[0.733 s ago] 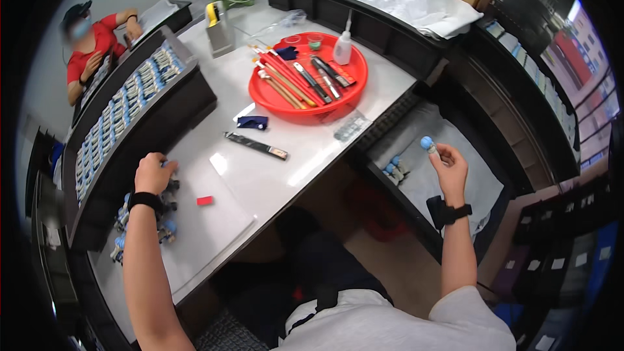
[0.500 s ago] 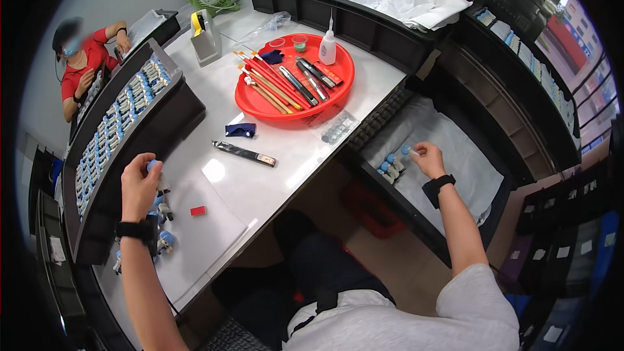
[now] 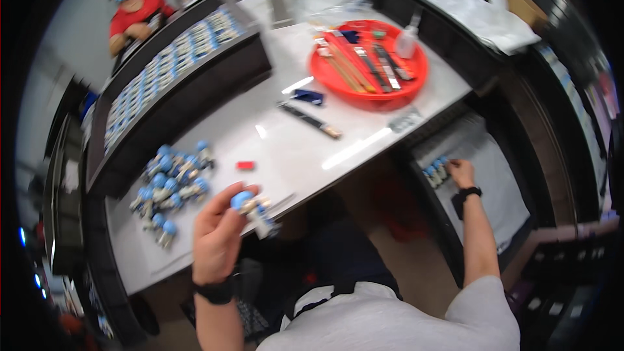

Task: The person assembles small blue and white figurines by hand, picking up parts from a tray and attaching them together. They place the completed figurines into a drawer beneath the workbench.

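My left hand [image 3: 222, 227] is closed round a small toy figurine [image 3: 259, 213] with a blue head and a white body, held up past the table's front edge. Over the lined black crate at the right, my right hand [image 3: 461, 173] pinches a blue-topped figurine [image 3: 444, 160] at the end of a short row of similar figurines [image 3: 431, 173]. Its fingers partly hide that piece. A loose pile of figurines [image 3: 170, 179] lies on the white table [image 3: 214, 117], left of my left hand. Motion blurs the fine details.
A red tray [image 3: 383, 96] holds brushes, pens and a white squeeze bottle [image 3: 407, 42]. Nearer lie a black cutter-like tool [image 3: 308, 119], a dark blue cloth [image 3: 308, 96] and a red block [image 3: 245, 165]. A crate of figurines [image 3: 188, 84] stands at left; a co-worker [image 3: 144, 10] sits behind it.
My left hand has moved right, away from the pile, carrying a figurine. The right hand has lowered its figurine to the row in the crate. The whole view has swung left.
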`<action>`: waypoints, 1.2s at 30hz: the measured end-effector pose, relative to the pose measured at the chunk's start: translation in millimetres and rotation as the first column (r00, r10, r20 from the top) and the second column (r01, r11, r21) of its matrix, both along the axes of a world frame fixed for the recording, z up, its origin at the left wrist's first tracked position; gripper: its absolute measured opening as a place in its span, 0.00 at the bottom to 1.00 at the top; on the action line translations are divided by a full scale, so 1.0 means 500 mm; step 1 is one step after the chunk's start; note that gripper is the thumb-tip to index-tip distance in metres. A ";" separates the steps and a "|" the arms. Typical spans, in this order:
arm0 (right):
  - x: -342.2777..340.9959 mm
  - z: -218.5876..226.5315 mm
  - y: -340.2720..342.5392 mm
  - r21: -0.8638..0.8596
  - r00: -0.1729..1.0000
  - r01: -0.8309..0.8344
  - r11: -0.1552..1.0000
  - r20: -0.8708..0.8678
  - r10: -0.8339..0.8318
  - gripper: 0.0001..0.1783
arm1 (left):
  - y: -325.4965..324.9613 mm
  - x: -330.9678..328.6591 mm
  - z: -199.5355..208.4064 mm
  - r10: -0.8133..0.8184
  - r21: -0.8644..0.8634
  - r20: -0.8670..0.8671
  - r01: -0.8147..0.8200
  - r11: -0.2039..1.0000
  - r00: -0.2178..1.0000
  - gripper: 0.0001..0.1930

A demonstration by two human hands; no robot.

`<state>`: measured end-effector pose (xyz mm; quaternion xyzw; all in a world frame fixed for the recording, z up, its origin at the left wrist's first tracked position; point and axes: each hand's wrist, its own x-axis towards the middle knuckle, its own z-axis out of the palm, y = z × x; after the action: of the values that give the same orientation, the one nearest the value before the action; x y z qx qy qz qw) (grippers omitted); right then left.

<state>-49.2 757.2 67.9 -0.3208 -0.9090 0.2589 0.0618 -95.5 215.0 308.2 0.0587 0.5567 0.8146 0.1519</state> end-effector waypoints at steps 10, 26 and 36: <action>-0.003 0.314 -0.551 -0.808 0.870 -0.493 0.323 -0.452 0.198 0.10 | 0.007 0.053 -0.088 -0.040 0.263 0.218 -0.019 0.965 0.975 0.19; 0.015 0.369 -0.780 -0.836 0.798 -0.538 -0.105 -0.546 0.255 0.19 | -0.063 0.088 -0.118 0.133 0.090 0.139 -0.146 0.985 0.981 0.16; 0.028 0.370 -0.805 -0.358 0.511 -0.834 0.420 -0.790 0.340 0.30 | -0.054 0.087 -0.113 0.126 0.014 0.118 -0.129 0.992 0.985 0.11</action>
<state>-35.3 354.9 252.6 0.1516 -0.7098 0.6776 0.1187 -51.8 188.0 251.8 -0.0234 0.5408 0.8305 0.1311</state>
